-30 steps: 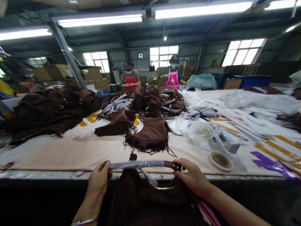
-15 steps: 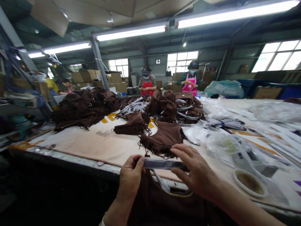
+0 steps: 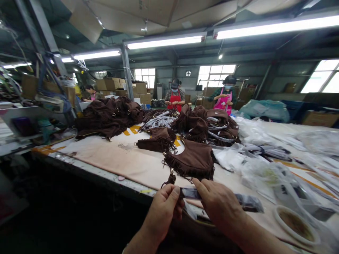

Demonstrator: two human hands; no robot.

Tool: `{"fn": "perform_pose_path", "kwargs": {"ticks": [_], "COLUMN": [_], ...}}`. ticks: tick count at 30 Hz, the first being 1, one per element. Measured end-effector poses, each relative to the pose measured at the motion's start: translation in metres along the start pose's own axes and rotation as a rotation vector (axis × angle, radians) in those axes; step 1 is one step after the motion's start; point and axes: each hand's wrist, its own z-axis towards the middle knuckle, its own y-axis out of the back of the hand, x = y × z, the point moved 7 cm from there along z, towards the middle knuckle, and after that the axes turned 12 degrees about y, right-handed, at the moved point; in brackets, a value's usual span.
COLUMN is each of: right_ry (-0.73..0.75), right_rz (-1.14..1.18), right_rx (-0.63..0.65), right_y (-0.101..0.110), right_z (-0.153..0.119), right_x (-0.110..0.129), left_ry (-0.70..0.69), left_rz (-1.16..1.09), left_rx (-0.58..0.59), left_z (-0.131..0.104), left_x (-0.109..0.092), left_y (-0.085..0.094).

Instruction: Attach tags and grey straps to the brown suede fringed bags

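Observation:
A brown bag strap (image 3: pixel 190 192), covered with a pale, see-through wrap, runs between my hands at the table's front edge. My left hand (image 3: pixel 164 211) pinches its left end, thumb on top, beside a metal clasp and dark tassel. My right hand (image 3: pixel 219 204) lies over the strap with fingers curled round it, and the wrapped length sticks out beyond the hand to the right. Below hangs a dark brown bag (image 3: pixel 201 234) with a light edge along its opening, partly hidden by my arms. Just beyond my hands lies a brown fringed bag (image 3: pixel 197 158).
A smaller fringed bag (image 3: pixel 156 141) and heaps of brown bags (image 3: pixel 111 116) lie farther back. Plastic bags (image 3: pixel 265 173) and a round tub of brown stuff (image 3: pixel 296 224) are at right. Two people in aprons (image 3: pixel 174 98) stand across the table.
The view has swung left, so things sit farther right. The strap now sticks out past my right hand, which has closed down over it. My left hand still pinches the strap's end.

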Motion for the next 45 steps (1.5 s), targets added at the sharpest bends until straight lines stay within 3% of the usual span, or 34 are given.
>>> {"fn": "perform_pose_path", "kwargs": {"ticks": [4, 8, 14, 19, 22, 26, 29, 34, 36, 40, 43, 45], "right_ry": [0.018, 0.003, -0.072, -0.030, -0.016, -0.204, -0.295, -0.445, -0.513, -0.653, -0.753, -0.823], "right_rz": [-0.040, -0.073, 0.078, 0.186, 0.334, 0.567, 0.699, 0.946, 1.060, 1.211, 1.305, 1.383], "right_rx": [-0.020, 0.022, 0.120, 0.054, 0.112, 0.385, 0.455, 0.406, 0.375, 0.277, 0.173, 0.100], "right_y": [0.004, -0.007, -0.010, 0.030, 0.037, 0.005, -0.017, -0.035, -0.040, -0.053, -0.066, -0.075], "right_z": [-0.001, -0.019, -0.046, -0.012, 0.017, 0.022, 0.008, -0.009, -0.012, -0.016, -0.022, -0.026], "right_x": [0.002, -0.007, -0.022, -0.004, 0.013, 0.017, 0.011, 0.002, 0.004, 0.004, -0.004, -0.012], "left_ry": [0.013, 0.027, 0.074, 0.014, -0.047, -0.089, -0.110, -0.282, -0.250, -0.117, -0.070, -0.081], "left_rz": [0.080, 0.085, 0.049, 0.135, 0.227, 0.310, 0.419, 0.433, 0.414, 0.412, 0.396, 0.384], "left_rx": [-0.015, -0.064, -0.063, -0.102, -0.086, -0.106, -0.092, -0.272, -0.232, -0.061, 0.010, -0.005], "left_z": [-0.001, -0.002, 0.000, 0.000, -0.004, -0.015, -0.013, 0.028, 0.055, 0.090, 0.090, 0.082], "left_x": [-0.002, -0.007, -0.003, -0.007, -0.009, -0.002, 0.000, -0.030, -0.035, -0.025, -0.012, -0.005], "left_y": [-0.002, 0.004, 0.008, 0.000, -0.009, -0.005, 0.008, 0.052, 0.060, 0.051, 0.037, 0.031]}}
